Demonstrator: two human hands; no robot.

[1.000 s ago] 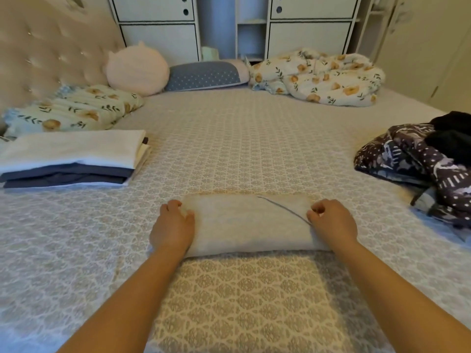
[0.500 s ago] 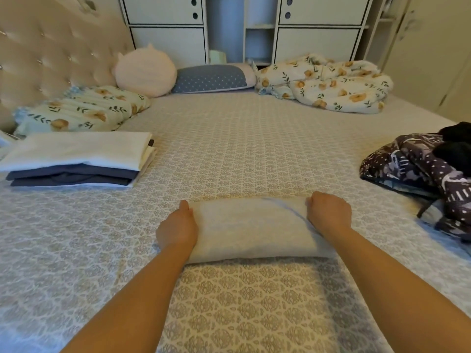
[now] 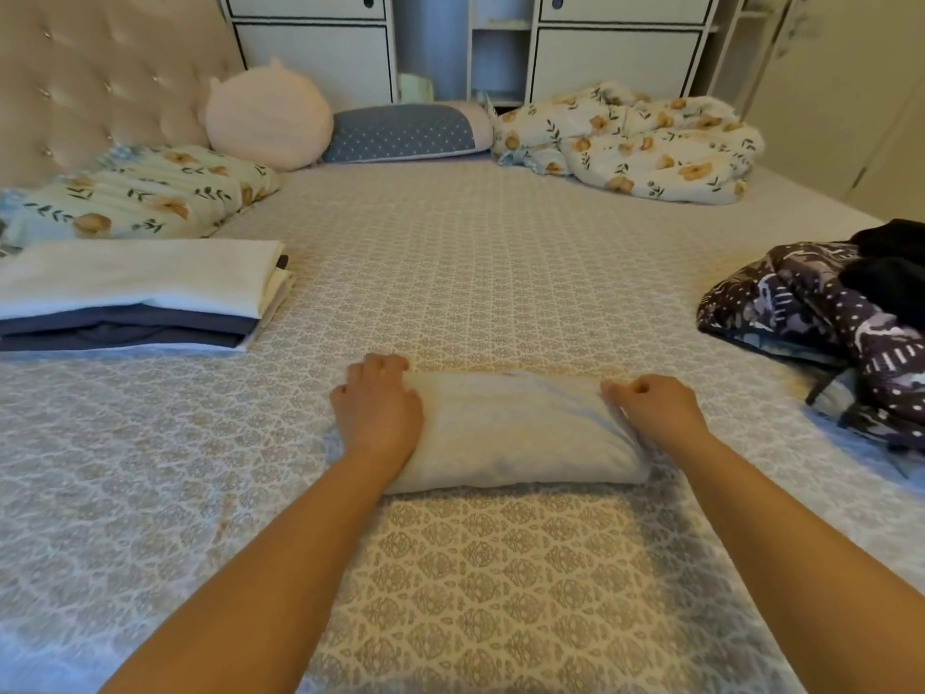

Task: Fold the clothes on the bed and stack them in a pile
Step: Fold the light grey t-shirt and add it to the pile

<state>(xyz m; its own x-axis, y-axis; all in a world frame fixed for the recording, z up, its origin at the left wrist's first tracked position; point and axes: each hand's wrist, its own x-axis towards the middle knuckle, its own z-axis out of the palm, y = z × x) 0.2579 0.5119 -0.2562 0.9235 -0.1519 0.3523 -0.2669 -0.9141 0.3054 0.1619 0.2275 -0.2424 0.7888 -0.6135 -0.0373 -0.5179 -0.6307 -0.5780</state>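
A folded pale grey garment [image 3: 510, 433] lies on the patterned bed sheet [image 3: 475, 273] in front of me. My left hand [image 3: 376, 408] grips its left end with curled fingers. My right hand [image 3: 650, 410] grips its right end, fingers curled over the far corner. A pile of folded clothes [image 3: 135, 293], white on top and dark blue beneath, sits at the left. A heap of unfolded clothes [image 3: 821, 323], dark patterned with a black piece on top, lies at the right edge.
A floral pillow [image 3: 145, 192], a round pink cushion [image 3: 270, 115] and a blue dotted pillow [image 3: 405, 132] line the head of the bed. A crumpled floral quilt [image 3: 630, 140] lies at the back right. White cabinets [image 3: 615, 57] stand behind.
Both hands have shifted slightly on the ends of the folded garment, their fingers now curling over its far corners. The view has tilted down a little.
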